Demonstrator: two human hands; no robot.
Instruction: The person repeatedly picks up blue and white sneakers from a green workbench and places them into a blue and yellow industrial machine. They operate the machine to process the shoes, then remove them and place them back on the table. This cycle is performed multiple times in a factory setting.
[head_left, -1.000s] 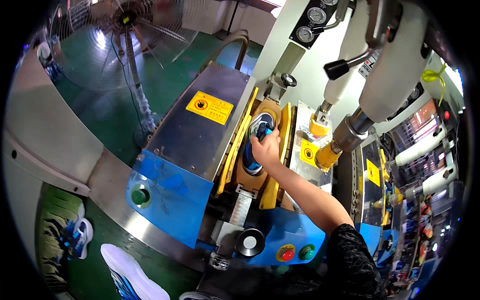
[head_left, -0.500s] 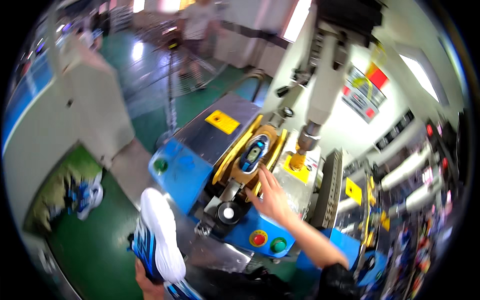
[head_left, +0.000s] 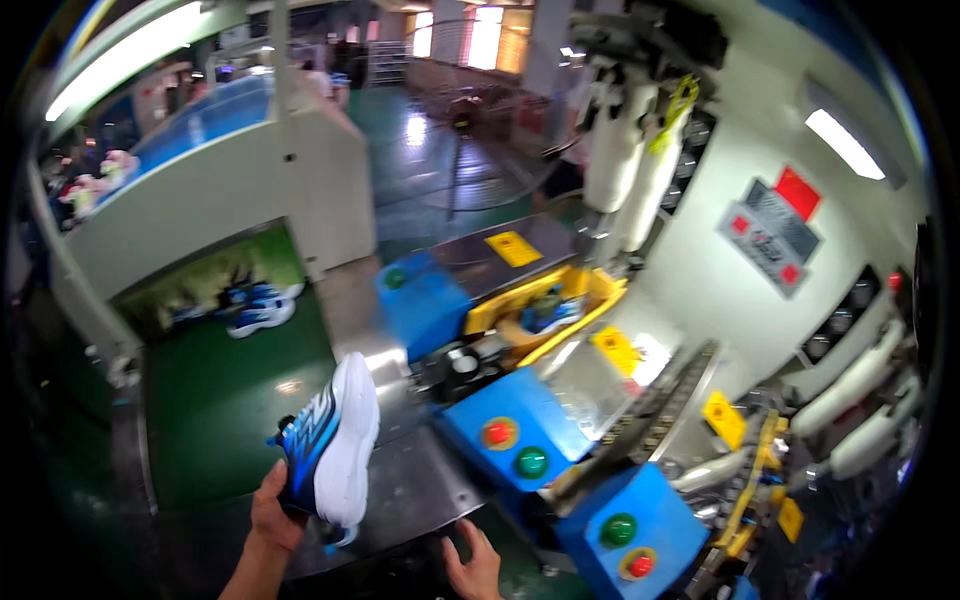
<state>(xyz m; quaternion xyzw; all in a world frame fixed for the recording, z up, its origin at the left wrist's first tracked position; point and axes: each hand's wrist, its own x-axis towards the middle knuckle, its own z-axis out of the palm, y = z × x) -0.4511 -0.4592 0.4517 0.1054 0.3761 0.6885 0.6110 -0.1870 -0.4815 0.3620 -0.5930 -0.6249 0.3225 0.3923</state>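
Observation:
A blue, black and white sneaker (head_left: 342,450) is in my left hand (head_left: 276,518), its white sole turned to the right. My fingers close round its heel end, near the lower edge of the head view. To the right, my right hand (head_left: 472,565) is off the machine with thumb and fingers apart and nothing in it. Beyond it, a blue shoe (head_left: 550,312) sits between the yellow side pads (head_left: 592,322) of a pressing machine (head_left: 515,425); motion blur hides its details.
More blue and white shoes (head_left: 262,308) lie on a green conveyor belt (head_left: 225,420) at the left, by an opening in a pale housing (head_left: 225,185). A metal table edge (head_left: 410,480) runs before me. A second blue control box (head_left: 640,535) with buttons stands at right.
My right hand has drawn back from the machine's pads toward the lower edge. The view has swung left, bringing in more of the belt. My left hand still holds the sneaker.

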